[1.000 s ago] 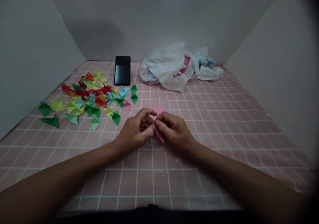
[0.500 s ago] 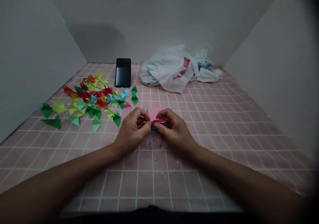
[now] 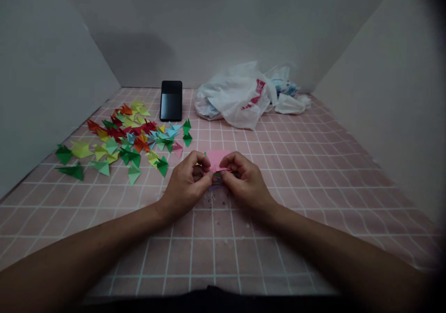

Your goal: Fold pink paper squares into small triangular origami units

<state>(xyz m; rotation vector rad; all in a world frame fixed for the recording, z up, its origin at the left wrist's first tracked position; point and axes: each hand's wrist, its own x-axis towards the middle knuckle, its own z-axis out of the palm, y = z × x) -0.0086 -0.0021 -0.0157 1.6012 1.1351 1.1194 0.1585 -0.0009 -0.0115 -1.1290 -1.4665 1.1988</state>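
Observation:
A small pink sheet of paper [image 3: 218, 159] is pinched between both my hands just above the pink tiled table [image 3: 296, 173]. My left hand [image 3: 186, 183] grips its left edge with curled fingers. My right hand [image 3: 245, 180] grips its right edge, thumb and forefinger pressed together. Under the pink sheet a few more coloured paper edges show between my fingers, too small to make out. To the left lies a scatter of several folded paper triangles [image 3: 121, 139] in green, red, yellow, orange and light blue.
A black phone [image 3: 171, 100] lies flat at the back of the table. A crumpled white plastic bag [image 3: 240, 94] sits to its right, with more bags behind it. Grey walls close in the left, back and right sides.
The pink paper has turned from a downward-pointing folded piece to a flatter sheet held level between my fingertips. Both hands stayed in the same spot.

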